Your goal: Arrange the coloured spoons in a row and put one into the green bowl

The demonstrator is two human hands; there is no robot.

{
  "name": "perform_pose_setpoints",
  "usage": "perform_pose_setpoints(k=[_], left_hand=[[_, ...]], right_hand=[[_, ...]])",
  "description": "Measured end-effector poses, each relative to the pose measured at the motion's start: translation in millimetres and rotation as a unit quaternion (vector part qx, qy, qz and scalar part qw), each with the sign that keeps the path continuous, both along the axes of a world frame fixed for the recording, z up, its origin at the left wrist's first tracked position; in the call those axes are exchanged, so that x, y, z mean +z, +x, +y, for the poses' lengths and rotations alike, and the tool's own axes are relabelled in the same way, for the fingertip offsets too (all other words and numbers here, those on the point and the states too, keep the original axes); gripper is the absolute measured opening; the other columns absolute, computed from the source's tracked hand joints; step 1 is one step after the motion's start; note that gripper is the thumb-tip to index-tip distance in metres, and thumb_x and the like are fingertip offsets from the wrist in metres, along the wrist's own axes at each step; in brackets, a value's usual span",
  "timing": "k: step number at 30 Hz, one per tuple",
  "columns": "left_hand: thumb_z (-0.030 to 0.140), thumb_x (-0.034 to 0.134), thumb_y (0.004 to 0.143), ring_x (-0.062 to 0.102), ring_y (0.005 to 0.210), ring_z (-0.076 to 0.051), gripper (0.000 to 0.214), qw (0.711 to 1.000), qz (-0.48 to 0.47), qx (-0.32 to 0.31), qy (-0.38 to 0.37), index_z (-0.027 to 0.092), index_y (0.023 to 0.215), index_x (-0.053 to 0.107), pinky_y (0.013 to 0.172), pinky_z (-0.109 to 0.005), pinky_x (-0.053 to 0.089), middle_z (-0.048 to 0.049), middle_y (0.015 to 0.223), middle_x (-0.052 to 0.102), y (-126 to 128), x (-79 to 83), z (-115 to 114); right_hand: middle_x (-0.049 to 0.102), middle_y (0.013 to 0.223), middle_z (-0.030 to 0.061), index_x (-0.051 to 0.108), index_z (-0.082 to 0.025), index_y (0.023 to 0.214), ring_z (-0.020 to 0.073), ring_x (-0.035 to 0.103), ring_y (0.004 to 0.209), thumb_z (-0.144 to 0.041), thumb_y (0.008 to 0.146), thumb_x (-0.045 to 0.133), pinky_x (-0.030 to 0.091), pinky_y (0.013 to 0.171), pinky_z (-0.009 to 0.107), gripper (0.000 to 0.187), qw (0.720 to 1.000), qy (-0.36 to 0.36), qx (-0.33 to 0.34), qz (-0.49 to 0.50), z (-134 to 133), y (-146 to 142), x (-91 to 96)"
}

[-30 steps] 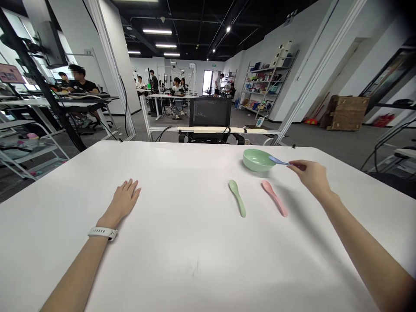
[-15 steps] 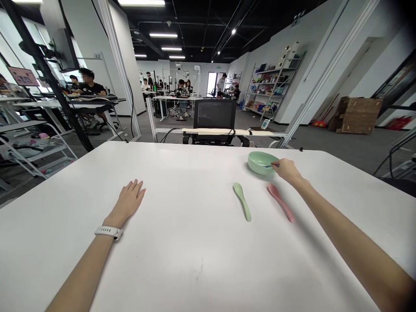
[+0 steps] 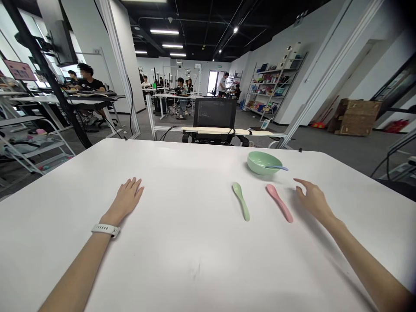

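The right hand hovers or rests just beside the pink spoon, holding nothing, its fingers spread fairly wide and the index finger stretched out toward the spoon without touching it. The pink spoon lies flat on the white desk, tilted with its bowl end toward the far edge. Just left of it, and well apart from the hand, lies a green spoon, angled the other way, so the two stand in a loose V. Beyond them, near the far edge of the desk and right of its middle, sits a pale green bowl, with a blue spoon leaning in it, the handle resting over the rim and pointing right. The left hand lies palm down and empty on the left half of the desk, fingers slightly spread, well apart from everything else, with a white watch band on the wrist. Past the far edge of the desk stands a black mesh chair, and further off a person sits at a desk on the left, while a shelf unit full of goods stands along the right wall.
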State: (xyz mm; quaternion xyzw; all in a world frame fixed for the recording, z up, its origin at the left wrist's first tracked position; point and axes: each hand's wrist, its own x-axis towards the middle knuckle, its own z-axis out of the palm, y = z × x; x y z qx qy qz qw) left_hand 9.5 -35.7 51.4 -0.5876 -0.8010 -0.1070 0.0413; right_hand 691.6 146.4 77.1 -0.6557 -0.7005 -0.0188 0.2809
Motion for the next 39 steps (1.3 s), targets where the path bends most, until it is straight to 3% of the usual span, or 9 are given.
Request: perform_pose_setpoints(k=[6, 13, 18, 23, 25, 28, 33, 37, 39], left_hand=[[0.048, 0.025, 0.106, 0.042, 0.162, -0.036, 0.072, 1.0, 0.003, 0.002, 0.008, 0.01, 0.16, 0.053, 0.132, -0.057, 0.034, -0.0192, 0.173, 0.048, -2.2, -3.8, 0.9], [0.047, 0.025, 0.106, 0.045, 0.16, -0.036, 0.07, 1.0, 0.006, -0.004, 0.028, 0.012, 0.159, 0.054, 0.129, -0.06, 0.036, -0.0201, 0.171, 0.051, -3.2, -7.0, 0.2], [0.049, 0.023, 0.106, 0.042, 0.162, -0.037, 0.073, 1.0, 0.002, -0.003, 0.02, 0.009, 0.159, 0.053, 0.131, -0.059, 0.034, -0.0206, 0.172, 0.049, -2.8, -6.6, 0.0], [0.047, 0.025, 0.105, 0.043, 0.162, -0.035, 0.071, 1.0, 0.006, 0.003, 0.015, 0.011, 0.16, 0.053, 0.131, -0.056, 0.034, -0.019, 0.172, 0.049, -2.9, -5.5, 0.9], [0.047, 0.025, 0.105, 0.044, 0.161, -0.034, 0.071, 1.0, 0.008, 0.003, 0.013, 0.011, 0.159, 0.054, 0.131, -0.055, 0.035, -0.019, 0.172, 0.05, -3.2, -5.0, 1.3], [0.048, 0.024, 0.105, 0.044, 0.161, -0.035, 0.073, 1.0, 0.008, 0.002, 0.009, 0.01, 0.159, 0.054, 0.131, -0.055, 0.034, -0.0198, 0.172, 0.05, -3.3, -4.4, 1.5], [0.049, 0.022, 0.105, 0.042, 0.162, -0.035, 0.074, 1.0, 0.004, 0.005, 0.008, 0.01, 0.159, 0.054, 0.131, -0.054, 0.034, -0.0202, 0.173, 0.048, -1.3, -3.0, 0.2], [0.048, 0.024, 0.105, 0.044, 0.161, -0.036, 0.072, 1.0, -0.001, -0.001, 0.01, 0.01, 0.158, 0.055, 0.13, -0.058, 0.035, -0.0211, 0.172, 0.049, 1.1, -1.0, -1.1], [0.048, 0.024, 0.106, 0.045, 0.16, -0.037, 0.071, 1.0, 0.002, -0.003, 0.017, 0.01, 0.158, 0.056, 0.129, -0.059, 0.037, -0.021, 0.171, 0.05, 1.8, -0.7, -1.4]], right_hand=[[0.063, 0.157, 0.0238, 0.073, -0.012, 0.137, 0.0349, 0.052, 0.154, -0.029, 0.1, 0.037, 0.041, 0.13, 0.05, 0.054, 0.996, -0.079, 0.05, 0.009, -11.8, 10.2, -28.9], [0.067, 0.152, 0.022, 0.077, -0.02, 0.127, 0.0352, 0.051, 0.155, -0.03, 0.1, 0.039, 0.039, 0.13, 0.05, 0.048, 0.992, -0.102, 0.042, 0.057, -19.2, 2.3, -24.0], [0.067, 0.152, 0.0197, 0.074, -0.025, 0.13, 0.0347, 0.056, 0.151, -0.027, 0.099, 0.037, 0.043, 0.127, 0.05, 0.048, 0.996, -0.076, 0.018, 0.051, -20.9, -6.4, -3.8], [0.071, 0.142, 0.0268, 0.069, -0.009, 0.14, 0.0349, 0.063, 0.138, -0.025, 0.104, 0.032, 0.044, 0.121, 0.047, 0.054, 0.999, 0.015, 0.037, -0.025, 5.1, -28.2, 44.4], [0.071, 0.141, 0.0264, 0.069, -0.007, 0.14, 0.0346, 0.062, 0.135, -0.025, 0.107, 0.033, 0.044, 0.118, 0.045, 0.052, 0.995, -0.006, 0.058, -0.083, 21.8, -41.7, 66.2], [0.071, 0.144, 0.0251, 0.073, -0.007, 0.137, 0.0341, 0.063, 0.133, -0.023, 0.109, 0.038, 0.044, 0.111, 0.042, 0.048, 0.978, -0.099, 0.051, -0.176, 47.8, -61.4, 89.8], [0.082, 0.115, 0.0194, 0.084, -0.014, 0.111, 0.0291, 0.071, 0.106, -0.022, 0.104, 0.054, 0.044, 0.095, 0.038, 0.032, 0.964, -0.163, 0.022, -0.209, 78.3, -79.7, 97.0], [0.08, 0.087, 0.0113, 0.083, -0.02, 0.085, 0.0284, 0.072, 0.094, -0.024, 0.094, 0.066, 0.043, 0.096, 0.041, 0.02, 0.961, -0.174, 0.001, -0.215, 88.9, -87.8, 94.5], [0.078, 0.084, 0.0104, 0.082, -0.02, 0.083, 0.0283, 0.072, 0.093, -0.022, 0.092, 0.067, 0.044, 0.097, 0.043, 0.017, 0.963, -0.172, -0.001, -0.209, 90.9, -92.3, 96.2]])
